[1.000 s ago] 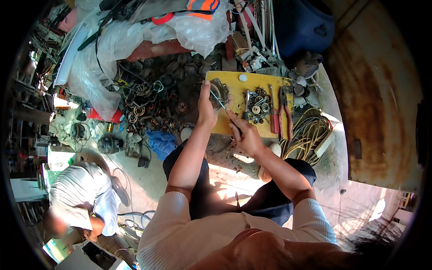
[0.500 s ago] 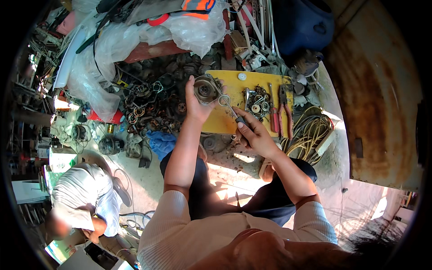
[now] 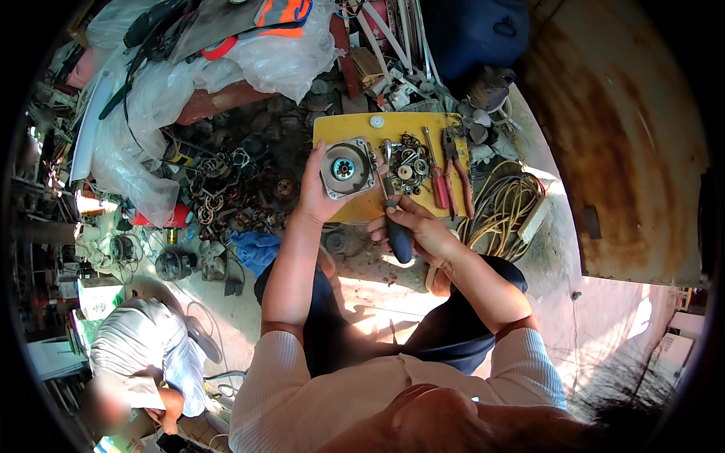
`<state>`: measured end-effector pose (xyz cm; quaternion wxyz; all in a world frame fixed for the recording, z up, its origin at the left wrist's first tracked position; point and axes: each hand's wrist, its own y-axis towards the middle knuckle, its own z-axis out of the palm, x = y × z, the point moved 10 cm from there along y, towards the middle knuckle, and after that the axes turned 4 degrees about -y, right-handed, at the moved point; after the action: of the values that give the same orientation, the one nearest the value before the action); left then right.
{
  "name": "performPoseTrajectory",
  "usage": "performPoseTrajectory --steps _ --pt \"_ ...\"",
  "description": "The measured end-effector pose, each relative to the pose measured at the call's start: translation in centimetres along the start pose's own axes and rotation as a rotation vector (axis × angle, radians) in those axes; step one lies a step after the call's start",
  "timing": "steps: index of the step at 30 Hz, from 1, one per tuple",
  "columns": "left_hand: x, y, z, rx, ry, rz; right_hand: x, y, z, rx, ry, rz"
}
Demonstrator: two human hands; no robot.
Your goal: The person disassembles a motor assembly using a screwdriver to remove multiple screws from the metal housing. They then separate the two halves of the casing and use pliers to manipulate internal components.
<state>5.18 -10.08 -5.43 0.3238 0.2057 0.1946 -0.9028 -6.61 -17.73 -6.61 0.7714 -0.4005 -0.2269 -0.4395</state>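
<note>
My left hand (image 3: 313, 195) grips a square metal motor end cover (image 3: 330, 172) by its left side and underside. Its round recess faces up, and a shiny ring-shaped part, looking like a bearing, sits at the centre. In my right hand (image 3: 420, 226) is a screwdriver (image 3: 399, 240) with a thick dark blue handle, the fingers wrapped round its upper part. The slim shaft points up beside the cover's right edge; whether its tip touches the cover I cannot tell. Both hands are over the near part of a yellow board (image 3: 328, 128).
On the board lie loose rings and small metal parts (image 3: 411, 167), a red-handled screwdriver (image 3: 439, 181), pliers (image 3: 453, 170) and a white disc (image 3: 377, 121). Greasy parts (image 3: 226, 189) are heaped left, coiled cable (image 3: 495, 215) right. Another person (image 3: 140, 340) bends at lower left.
The cover has turned so its recess and centre face up. A ring that hung at the screwdriver's tip no longer shows there. My right hand has tilted the screwdriver more upright and moved down.
</note>
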Motion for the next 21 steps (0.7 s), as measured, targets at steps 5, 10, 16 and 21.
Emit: performPoseTrajectory --steps 5,10,16,21 --pt "1.6 1.5 1.3 0.066 -0.050 -0.104 -2.4 -1.0 0.8 0.077 -0.073 0.072" --pt "4.3 3.5 2.0 0.118 -0.159 -0.204 -3.6 -2.0 2.7 0.207 0.027 0.103" --pt "5.3 5.0 2.0 0.151 -0.219 -0.215 -4.9 -3.1 4.2 0.393 -0.017 0.109" --pt "2.8 4.4 1.3 0.148 -0.181 -0.118 -3.6 -3.8 4.5 0.433 0.021 0.107"
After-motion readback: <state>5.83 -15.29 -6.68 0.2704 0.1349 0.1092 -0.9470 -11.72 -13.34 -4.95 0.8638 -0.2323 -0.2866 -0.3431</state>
